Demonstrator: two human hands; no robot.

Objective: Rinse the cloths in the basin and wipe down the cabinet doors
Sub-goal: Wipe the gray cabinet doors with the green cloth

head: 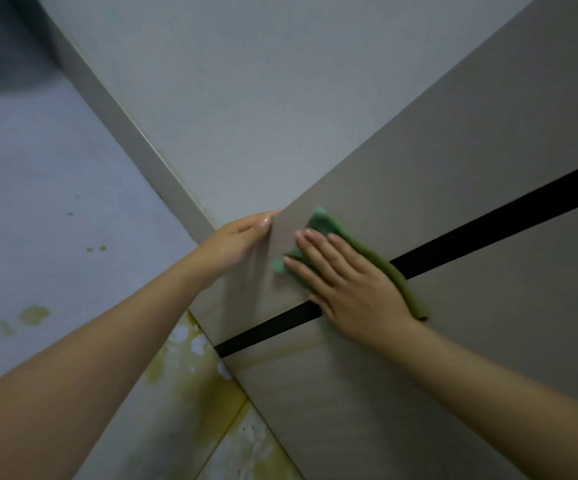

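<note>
A grey-brown cabinet door (454, 150) stands open in front of me, with a black gap (488, 226) running between it and the panel below. A green cloth (325, 226) lies flat against the door near its left edge. My right hand (346, 282) presses the cloth onto the door with straight, spread fingers. My left hand (242, 240) holds the door's left edge, thumb on the front face and fingers hidden behind the edge. No basin is in view.
A pale wall (246, 81) and a grey frame strip (135, 140) lie behind the door. The surface at the left (31, 237) and below (208, 393) carries yellow stains and white patches.
</note>
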